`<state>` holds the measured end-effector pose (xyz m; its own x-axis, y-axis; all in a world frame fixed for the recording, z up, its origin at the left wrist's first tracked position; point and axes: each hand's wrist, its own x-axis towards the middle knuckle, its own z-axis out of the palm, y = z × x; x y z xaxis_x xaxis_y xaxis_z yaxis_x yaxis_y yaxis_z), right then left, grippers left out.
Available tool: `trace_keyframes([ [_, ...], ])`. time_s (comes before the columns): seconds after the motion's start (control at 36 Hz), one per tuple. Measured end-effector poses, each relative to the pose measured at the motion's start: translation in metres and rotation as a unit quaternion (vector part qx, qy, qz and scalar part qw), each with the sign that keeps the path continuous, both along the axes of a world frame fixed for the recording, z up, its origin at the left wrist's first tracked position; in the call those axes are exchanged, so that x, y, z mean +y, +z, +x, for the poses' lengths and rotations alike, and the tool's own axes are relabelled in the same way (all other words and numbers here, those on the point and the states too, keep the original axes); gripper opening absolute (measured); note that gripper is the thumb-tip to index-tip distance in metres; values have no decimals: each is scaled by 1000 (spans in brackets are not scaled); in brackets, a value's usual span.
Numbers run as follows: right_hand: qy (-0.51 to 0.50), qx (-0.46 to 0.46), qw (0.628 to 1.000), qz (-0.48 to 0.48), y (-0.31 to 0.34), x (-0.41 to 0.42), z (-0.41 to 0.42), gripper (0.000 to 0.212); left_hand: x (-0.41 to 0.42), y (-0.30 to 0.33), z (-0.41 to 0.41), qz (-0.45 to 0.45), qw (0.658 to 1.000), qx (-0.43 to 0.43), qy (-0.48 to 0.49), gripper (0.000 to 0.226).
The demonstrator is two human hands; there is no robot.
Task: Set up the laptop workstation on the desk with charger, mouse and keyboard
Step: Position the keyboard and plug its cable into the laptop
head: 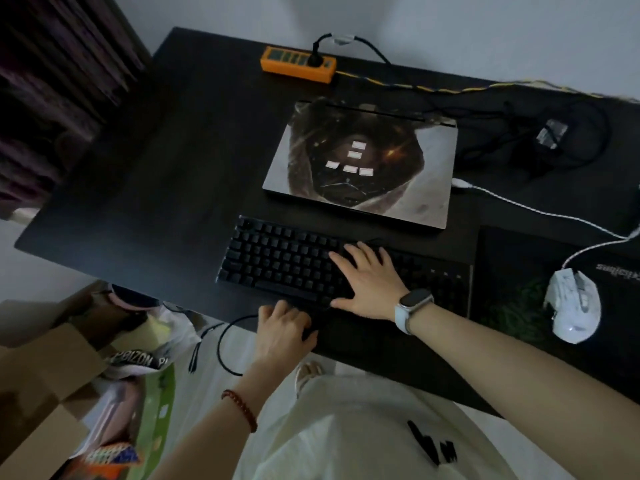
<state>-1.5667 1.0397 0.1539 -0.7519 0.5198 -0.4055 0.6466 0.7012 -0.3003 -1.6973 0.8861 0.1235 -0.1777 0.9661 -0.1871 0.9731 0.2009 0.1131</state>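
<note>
The laptop lies shut on the dark worktop, just beyond the fingertips of the right hand; its lid is not yet raised. The black keyboard sits directly under that hand, whose fingers are spread wide and flat on the keys, gripping nothing. The left hand is at the near edge of the worktop, fingers curled around what looks like the keyboard's black cable, which loops off the edge below them; I cannot tell how firmly it is held. The white mouse rests on a dark mouse pad, well to the right of the right hand's fingers, its white cord running toward the laptop's right side. The charger brick and its tangle of wire lie far beyond the fingers, near the orange power strip. Judged from this, the keyboard is being placed and its cable sorted; the next move likely calls for leading that plug up to a laptop port, then opening the lid.
</note>
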Motion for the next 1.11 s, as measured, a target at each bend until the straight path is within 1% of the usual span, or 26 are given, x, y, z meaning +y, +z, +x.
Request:
trace_keyframes([
  [0.06,22,-38,999,0,-6,-1,-21,97,0,2,-10,31,999,0,-31,23],
  [0.14,48,-74,996,29,-14,1,-38,108,2,-1,-15,64,997,-14,-49,22],
  [0.19,52,-95,993,47,-18,2,-47,114,0,-3,-19,67,996,-29,-56,20],
  [0.33,56,-113,988,84,-23,-2,-48,124,-7,-4,-22,65,994,-59,-61,19],
  [0.39,53,-109,988,94,-24,-5,-50,124,-8,-6,-27,66,993,-66,-66,19],
  [0.56,75,-75,989,101,-19,0,-46,112,-5,-5,-27,44,995,-55,-65,21],
  [0.67,71,-63,991,95,-16,1,-47,111,-7,-2,-28,24,998,-51,-18,23],
  [0.86,51,-31,996,63,-9,10,-45,107,-17,2,-61,21,998,1,57,26],
  [0.94,36,-14,998,53,-2,14,-46,107,-14,2,-71,12,996,8,87,25],
  [1.03,16,1,999,47,5,18,-47,107,-11,-1,-82,-9,992,1,124,21],
  [1.11,-17,27,999,27,12,23,-47,105,-11,-6,-92,-5,987,-19,161,6],
])
